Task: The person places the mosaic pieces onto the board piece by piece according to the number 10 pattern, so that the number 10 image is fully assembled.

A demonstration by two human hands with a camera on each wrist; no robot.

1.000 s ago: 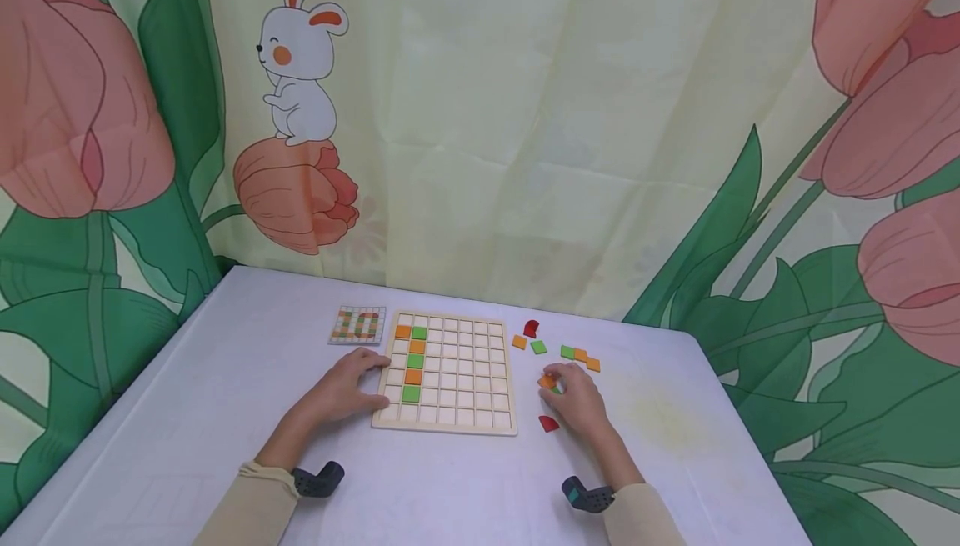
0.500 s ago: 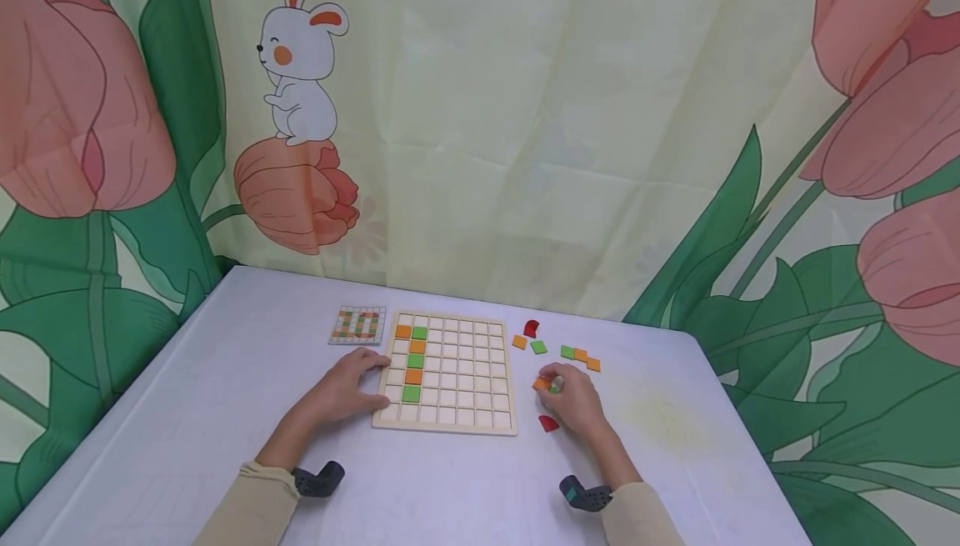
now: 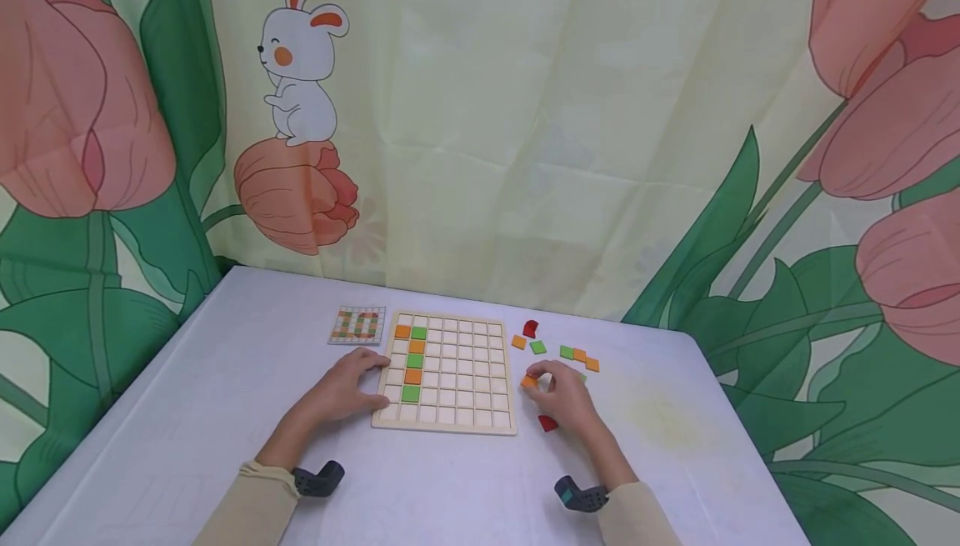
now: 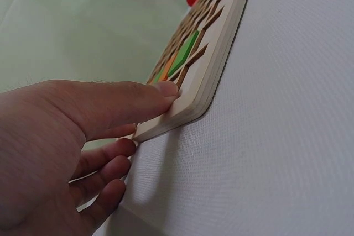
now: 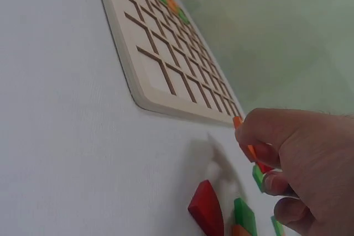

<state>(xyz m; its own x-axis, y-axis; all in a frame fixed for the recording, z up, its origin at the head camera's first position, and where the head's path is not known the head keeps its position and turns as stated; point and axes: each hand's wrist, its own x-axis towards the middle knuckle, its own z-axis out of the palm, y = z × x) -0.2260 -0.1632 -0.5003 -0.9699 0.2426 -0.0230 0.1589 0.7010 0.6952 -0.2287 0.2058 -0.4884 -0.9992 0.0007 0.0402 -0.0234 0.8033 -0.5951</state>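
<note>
A wooden grid board (image 3: 450,427) lies on the table, with a few orange and green square tiles set in its left columns. My left hand (image 3: 347,386) rests at the board's left edge. In the left wrist view, the thumb (image 4: 166,89) lies on the board's rim while the other fingers spread beside it. Just right of the board, my right hand (image 3: 567,403) pinches an orange square tile (image 3: 528,382) between thumb and fingers; in the right wrist view the orange tile (image 5: 238,122) is tilted on edge. A green tile (image 3: 582,377) shows partly behind this hand.
A pattern card (image 3: 357,325) lies beyond the left hand. Right of the board are loose orange and green tiles (image 3: 580,355), a red piece (image 3: 531,328) at the back and a red quarter-round piece (image 3: 547,423) near the right wrist. A printed curtain hangs behind the table.
My right hand has moved left towards the board with the orange tile pinched. A green tile that was under the fingers now shows behind the hand. The left hand has stayed still.
</note>
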